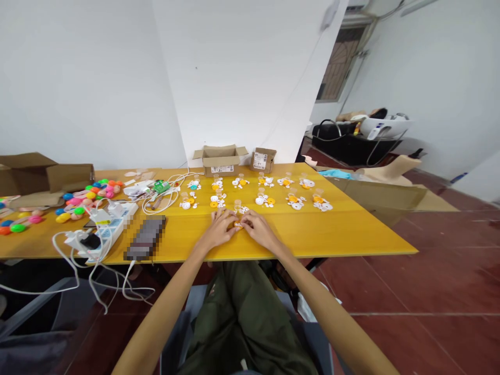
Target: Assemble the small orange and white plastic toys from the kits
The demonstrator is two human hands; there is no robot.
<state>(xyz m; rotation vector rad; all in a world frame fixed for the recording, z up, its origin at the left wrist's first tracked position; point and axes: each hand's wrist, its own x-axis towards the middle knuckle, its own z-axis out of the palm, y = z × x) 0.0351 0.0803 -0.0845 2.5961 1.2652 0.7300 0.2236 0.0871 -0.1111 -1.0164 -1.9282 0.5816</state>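
My left hand and my right hand meet on the yellow table, fingertips pinched together on a small orange and white piece. Both hands have their fingers curled in on it. Just beyond them lie several little groups of white and orange parts with small clear cups, set out in rows across the table's middle.
A white power strip with cables and a dark flat object lie to the left. Colourful plastic pieces sit far left near a cardboard box. Two small boxes stand at the back edge. Red tiled floor on the right.
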